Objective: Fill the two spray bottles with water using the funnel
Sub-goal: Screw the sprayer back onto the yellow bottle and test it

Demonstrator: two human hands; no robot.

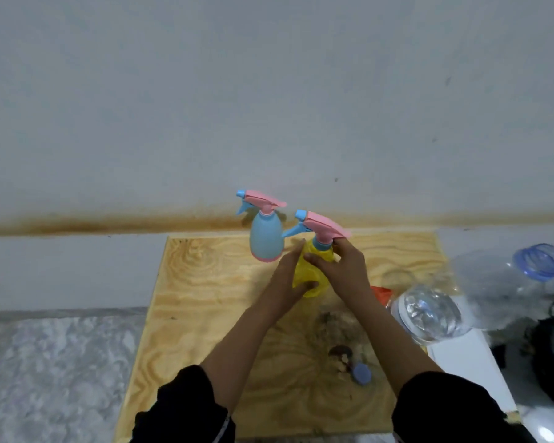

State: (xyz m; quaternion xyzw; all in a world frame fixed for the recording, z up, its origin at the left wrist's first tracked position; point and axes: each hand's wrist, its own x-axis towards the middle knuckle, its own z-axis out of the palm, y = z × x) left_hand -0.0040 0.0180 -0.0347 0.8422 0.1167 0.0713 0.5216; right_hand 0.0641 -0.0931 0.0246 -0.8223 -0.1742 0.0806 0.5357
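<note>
On the wooden board (205, 282) a clear water bottle (429, 311) is lying at the right edge; the yellow spray bottle (306, 271) is sitting mid-board, near the blue spray bottle (265, 238); the left hand (288, 279) is gripping its body; the right hand (343, 266) is curling round its neck; a small blue cap (361, 374) is lying nearer.

a plywood board (205, 282) sits against a grey wall (269, 91) with a brown stain (109, 223).

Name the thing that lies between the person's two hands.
The yellow spray bottle. The left hand holds its body and the right hand holds it near the neck, as the head view shows.
</note>
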